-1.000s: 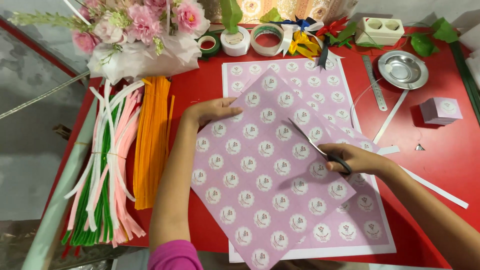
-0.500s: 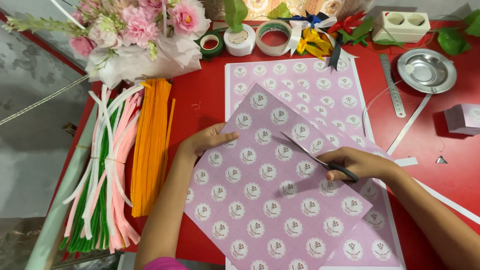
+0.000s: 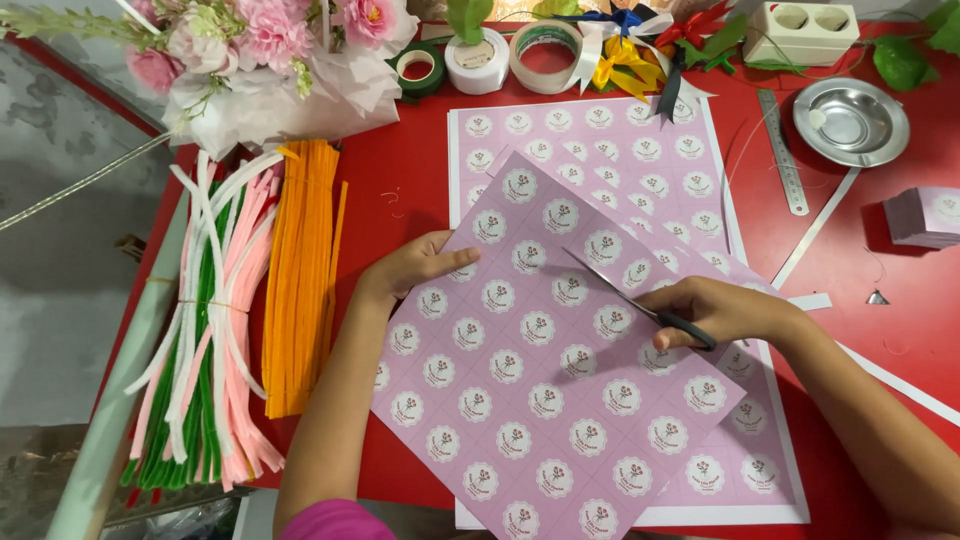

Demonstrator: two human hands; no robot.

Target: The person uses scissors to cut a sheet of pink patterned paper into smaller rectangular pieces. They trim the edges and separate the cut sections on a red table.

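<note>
A pink sticker sheet (image 3: 530, 370) lies tilted on the red bench (image 3: 400, 190), on top of another pink sheet (image 3: 600, 140) just like it. It has rows of round white flower stickers.

The right hand (image 3: 715, 310) holds scissors (image 3: 635, 300). Its fingers are curled tight around the black handles, and the blades point up and left across the sheet, lying low over it. The left hand (image 3: 415, 265) rests on the sheet's left edge with its fingers pressed flat, likely so the paper does not slide.

Left of the sheet lie orange pipe cleaners (image 3: 300, 270), then a bundle of pink, white and green pipe cleaners (image 3: 205, 320). At the far side sit a pink flower bouquet (image 3: 260, 60), tape rolls (image 3: 545, 50), a metal ruler (image 3: 782, 150) and a metal dish (image 3: 850, 120).
</note>
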